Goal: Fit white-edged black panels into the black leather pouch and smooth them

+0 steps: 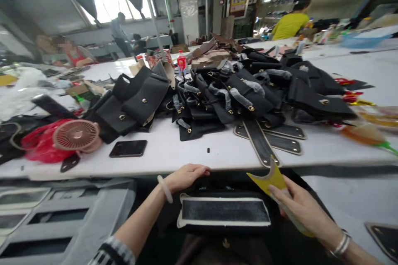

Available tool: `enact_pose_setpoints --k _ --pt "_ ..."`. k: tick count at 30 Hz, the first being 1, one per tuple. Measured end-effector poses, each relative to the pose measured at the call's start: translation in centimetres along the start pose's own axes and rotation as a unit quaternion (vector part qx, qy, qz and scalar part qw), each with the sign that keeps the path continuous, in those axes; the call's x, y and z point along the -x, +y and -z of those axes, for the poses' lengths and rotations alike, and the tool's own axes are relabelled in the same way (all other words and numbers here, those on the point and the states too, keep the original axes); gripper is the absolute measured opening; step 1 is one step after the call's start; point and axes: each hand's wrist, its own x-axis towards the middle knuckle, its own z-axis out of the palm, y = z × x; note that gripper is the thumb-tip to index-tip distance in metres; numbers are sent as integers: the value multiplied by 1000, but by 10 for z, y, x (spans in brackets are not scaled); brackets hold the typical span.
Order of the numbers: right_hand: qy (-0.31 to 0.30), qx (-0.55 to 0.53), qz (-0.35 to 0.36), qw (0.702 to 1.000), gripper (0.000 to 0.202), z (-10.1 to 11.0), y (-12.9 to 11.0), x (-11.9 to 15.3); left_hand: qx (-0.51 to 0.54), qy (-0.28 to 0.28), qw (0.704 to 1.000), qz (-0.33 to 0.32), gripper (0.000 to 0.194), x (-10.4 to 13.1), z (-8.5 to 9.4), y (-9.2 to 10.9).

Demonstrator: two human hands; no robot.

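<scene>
Right hand (pixel 306 207), grip pinching a notched yellow sheet (pixel 268 181), left hand (pixel 185 177) near the desk (pixel 174 155) edge, its grip unclear, pale-edged black panel (pixel 225 211) between

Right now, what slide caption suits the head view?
Right hand holds a yellow piece beside a pale-edged panel, black goods beyond.

A yellow sheet (pixel 266 181) is being held aslant, its top edge curving inward between two sharp points, its paler lower end slanting down to the right. It is standing just beside the right end of a panel (pixel 225 211), which is stretching from side to side, showing a streaked dark face inside a cream border, the left corners flaring outward. Beneath the panel a black bag (pixel 217 230) is lying, its outline blending into shadow.
</scene>
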Motion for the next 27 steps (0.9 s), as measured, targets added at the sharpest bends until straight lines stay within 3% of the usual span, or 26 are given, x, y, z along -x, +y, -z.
enact_pose_setpoints --k 3,7,9,12,18,21,27 --pt "-2 27 58 998 60 -11 2 -10 77 99 992 23 61 54 9 -32" --pt "-76 33 46 996 56 -26 8 -14 244 144 958 48 58 94 -23 -73" --pt "-75 39 40 996 57 -29 15 -15 301 154 940 47 55 99 -42 -83" --pt "-45 29 38 998 55 -31 29 -16 322 172 931 21 50 97 -57 -81" --pt "11 10 21 1000 50 -35 55 -16 327 172 929 -13 42 98 -58 -70" --pt "-1 23 10 1000 54 -36 61 -17 331 187 925 -7 41 97 -59 -73" --pt "-7 101 39 994 52 -20 41 -23 311 248 917 -11 44 93 -60 -82"
